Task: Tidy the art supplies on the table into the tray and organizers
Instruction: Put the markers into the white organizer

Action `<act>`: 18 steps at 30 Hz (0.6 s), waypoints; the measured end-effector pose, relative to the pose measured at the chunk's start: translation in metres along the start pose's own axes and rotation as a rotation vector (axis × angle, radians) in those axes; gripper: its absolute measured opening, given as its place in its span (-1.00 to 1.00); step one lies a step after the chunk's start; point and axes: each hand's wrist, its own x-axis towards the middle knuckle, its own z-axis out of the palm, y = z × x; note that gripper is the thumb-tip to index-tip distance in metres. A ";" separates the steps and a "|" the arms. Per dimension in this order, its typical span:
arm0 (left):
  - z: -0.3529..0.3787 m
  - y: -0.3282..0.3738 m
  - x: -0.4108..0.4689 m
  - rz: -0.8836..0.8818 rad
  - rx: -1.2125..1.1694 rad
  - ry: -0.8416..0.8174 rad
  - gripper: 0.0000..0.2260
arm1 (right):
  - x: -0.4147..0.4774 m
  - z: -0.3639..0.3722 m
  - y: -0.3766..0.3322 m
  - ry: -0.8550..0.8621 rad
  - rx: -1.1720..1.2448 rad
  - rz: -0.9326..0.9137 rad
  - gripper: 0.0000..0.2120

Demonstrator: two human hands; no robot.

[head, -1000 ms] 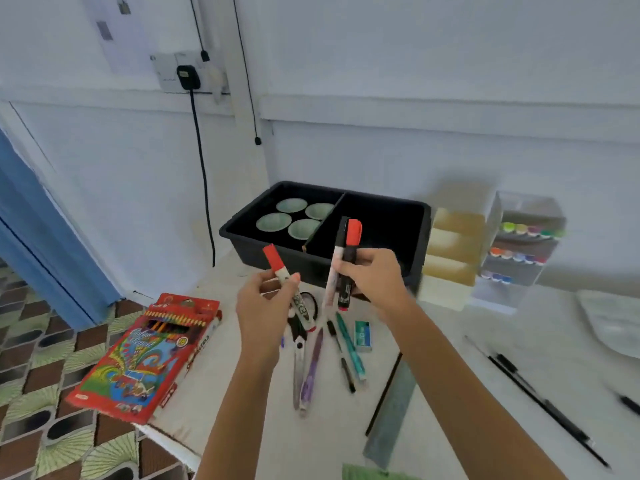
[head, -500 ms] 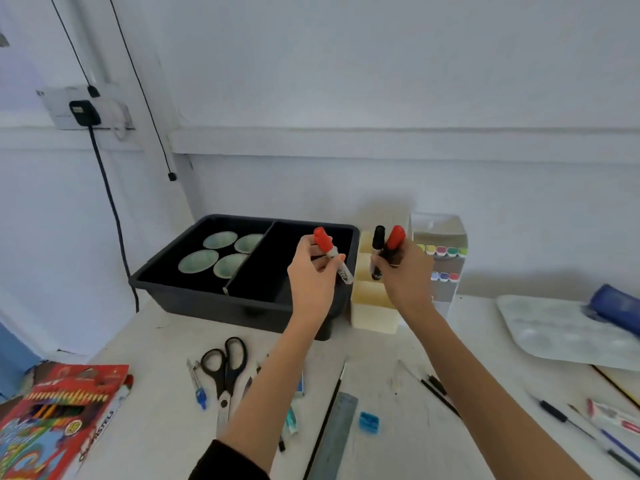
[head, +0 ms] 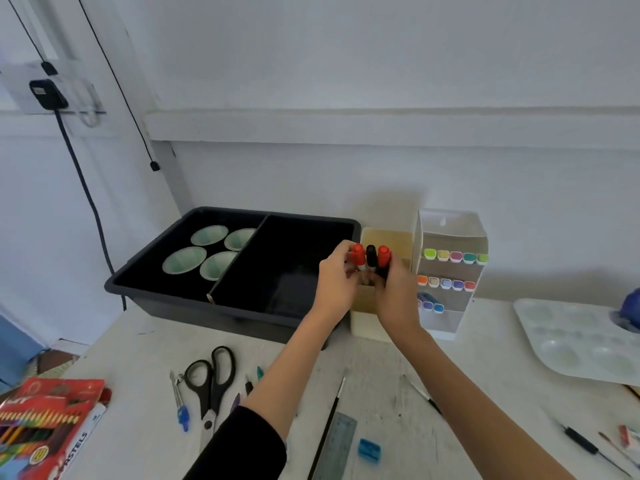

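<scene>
Both hands meet over the cream stepped organizer to the right of the black tray. My left hand grips a red-capped marker, held upright. My right hand holds a black-capped marker and another red-capped marker side by side. The three caps stand in a row above the organizer's front compartment; the barrels are hidden behind my fingers.
The tray's left half holds several pale green cups. A clear rack of coloured markers stands right of the organizer. Scissors, pens, a brush, ruler, blue sharpener, pastel box and white palette lie on the table.
My hands have come together: the left hand brought its red marker right, next to the two in the right hand, and all three have lowered onto the organizer. The camera moved closer.
</scene>
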 end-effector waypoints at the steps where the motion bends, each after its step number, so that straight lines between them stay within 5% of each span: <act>1: 0.002 -0.003 -0.001 -0.005 0.020 -0.024 -0.81 | 0.000 0.000 0.000 -0.005 0.003 0.018 -0.80; 5: 0.005 0.001 -0.014 0.035 0.125 -0.064 -0.66 | -0.003 -0.001 0.000 -0.018 -0.012 0.059 -0.77; 9: -0.004 0.012 -0.039 0.105 0.250 0.067 -0.54 | -0.015 -0.008 -0.013 0.001 0.011 0.019 -0.53; 14: -0.030 0.011 -0.097 0.139 0.245 0.403 -0.69 | -0.060 -0.010 -0.022 0.053 0.024 -0.211 -0.55; 18: -0.052 -0.004 -0.140 -0.014 0.240 0.498 -0.73 | -0.101 0.002 -0.020 0.001 0.086 -0.276 -0.57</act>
